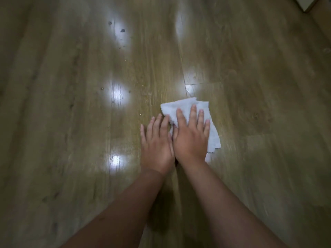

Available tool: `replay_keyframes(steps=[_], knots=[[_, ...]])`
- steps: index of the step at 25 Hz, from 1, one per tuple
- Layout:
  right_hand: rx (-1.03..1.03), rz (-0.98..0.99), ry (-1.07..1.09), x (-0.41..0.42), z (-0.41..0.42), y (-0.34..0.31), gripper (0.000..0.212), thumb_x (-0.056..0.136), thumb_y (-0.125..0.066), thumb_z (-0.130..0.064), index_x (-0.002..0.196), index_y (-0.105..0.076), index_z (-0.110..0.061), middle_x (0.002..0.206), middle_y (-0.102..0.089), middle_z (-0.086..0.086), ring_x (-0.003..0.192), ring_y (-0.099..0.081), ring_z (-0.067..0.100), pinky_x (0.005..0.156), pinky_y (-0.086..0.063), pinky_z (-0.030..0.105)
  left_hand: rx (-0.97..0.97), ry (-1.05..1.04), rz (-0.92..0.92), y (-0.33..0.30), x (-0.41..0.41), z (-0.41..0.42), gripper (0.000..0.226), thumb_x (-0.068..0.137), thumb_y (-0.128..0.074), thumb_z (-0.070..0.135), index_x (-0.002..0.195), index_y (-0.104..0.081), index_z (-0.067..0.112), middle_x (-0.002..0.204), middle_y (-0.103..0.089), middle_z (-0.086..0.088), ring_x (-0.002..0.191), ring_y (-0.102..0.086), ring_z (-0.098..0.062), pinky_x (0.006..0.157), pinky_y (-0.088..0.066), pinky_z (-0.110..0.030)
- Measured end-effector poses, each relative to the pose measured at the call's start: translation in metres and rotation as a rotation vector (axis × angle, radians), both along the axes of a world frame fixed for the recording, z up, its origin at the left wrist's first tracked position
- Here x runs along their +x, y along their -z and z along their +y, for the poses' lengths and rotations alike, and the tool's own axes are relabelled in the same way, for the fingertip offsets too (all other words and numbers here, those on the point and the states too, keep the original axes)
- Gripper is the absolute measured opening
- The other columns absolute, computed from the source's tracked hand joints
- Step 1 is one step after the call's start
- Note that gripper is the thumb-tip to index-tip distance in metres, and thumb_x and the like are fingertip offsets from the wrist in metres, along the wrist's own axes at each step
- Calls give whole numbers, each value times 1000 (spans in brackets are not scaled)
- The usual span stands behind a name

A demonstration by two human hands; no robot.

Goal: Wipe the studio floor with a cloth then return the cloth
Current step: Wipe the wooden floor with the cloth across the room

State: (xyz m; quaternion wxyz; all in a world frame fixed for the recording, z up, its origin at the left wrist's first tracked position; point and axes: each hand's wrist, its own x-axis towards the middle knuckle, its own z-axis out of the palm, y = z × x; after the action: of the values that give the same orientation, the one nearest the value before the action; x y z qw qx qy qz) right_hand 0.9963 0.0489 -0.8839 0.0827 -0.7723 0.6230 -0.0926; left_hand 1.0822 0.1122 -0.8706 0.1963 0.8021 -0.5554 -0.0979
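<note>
Cloth point(188, 109) flat on wood floor point(71, 140), both hands pressing it

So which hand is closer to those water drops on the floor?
Left. The left hand lies beside the cloth, on the drops' side; the right hand presses flat on the cloth, farther away.

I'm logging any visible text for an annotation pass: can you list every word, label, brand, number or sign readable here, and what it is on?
None: no readable text appears anywhere in the view.
The white cloth shows no tag or print.
The wooden floor shows only grain, glare and water droplets.
The pale object at the top right corner bears no visible lettering.
</note>
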Motion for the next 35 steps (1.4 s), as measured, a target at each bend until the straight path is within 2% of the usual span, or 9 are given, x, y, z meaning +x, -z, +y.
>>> replay_keyframes(steps=[3,10,16,20,22,25,28,31,35], knots=[[7,43,9,3,3,-1,58,106,-29,-49,162,-35,-33,173,-19,14,160,-15,35,128,-12,55,44,20,-25,2,3,0,56,111,-7,41,162,-23,23,168,-32,0,159,-19,-19,129,-12,-53],[21,96,35,4,7,-2,57,107,-30,-49,162,-31,-33,174,-17,11,160,-13,33,128,-16,55,75,79,-10,7,6,3,55,108,-26,37,161,-29,22,166,-37,-1,157,-25,-25,127,-18,-55],[17,80,41,3,6,-4,57,108,-23,-50,162,-32,-35,173,-18,10,160,-14,32,129,-15,53,101,129,1,5,9,3,59,106,-27,38,162,-27,22,168,-33,-5,157,-23,-29,128,-15,-56],[21,65,45,4,7,-7,60,105,-21,-51,162,-31,-36,174,-17,9,161,-13,30,129,-12,52,52,85,107,-1,11,4,52,110,-26,34,160,-34,24,165,-38,1,157,-24,-22,129,-12,-49],[27,74,47,2,6,-7,61,105,-18,-51,163,-29,-36,174,-16,8,161,-11,30,129,-11,51,67,179,160,-5,27,9,51,111,-32,31,161,-35,21,167,-35,3,158,-21,-18,131,-7,-42],[42,83,25,3,7,-10,61,105,-17,-50,163,-27,-35,174,-16,9,161,-11,31,129,-10,52,99,295,183,-18,64,21,51,110,-35,32,160,-37,20,165,-39,1,156,-26,-17,129,-4,-32],[55,89,31,2,6,-14,60,105,-22,-49,162,-31,-34,173,-19,11,160,-15,34,128,-14,56,115,270,110,-30,88,21,55,107,-25,38,158,-39,22,164,-40,2,155,-27,-16,131,-6,-40],[81,105,35,1,4,-12,59,104,-24,-48,162,-31,-35,173,-18,12,159,-15,36,127,-16,57,118,244,68,-28,109,13,56,107,-24,40,158,-40,23,164,-40,3,156,-24,-16,131,-7,-45],[137,86,17,1,1,-12,61,105,-23,-50,164,-26,-37,175,-8,8,161,-3,32,129,-4,53,82,132,22,-18,172,11,52,108,-32,37,158,-39,22,164,-39,2,156,-24,-16,131,-5,-44]])
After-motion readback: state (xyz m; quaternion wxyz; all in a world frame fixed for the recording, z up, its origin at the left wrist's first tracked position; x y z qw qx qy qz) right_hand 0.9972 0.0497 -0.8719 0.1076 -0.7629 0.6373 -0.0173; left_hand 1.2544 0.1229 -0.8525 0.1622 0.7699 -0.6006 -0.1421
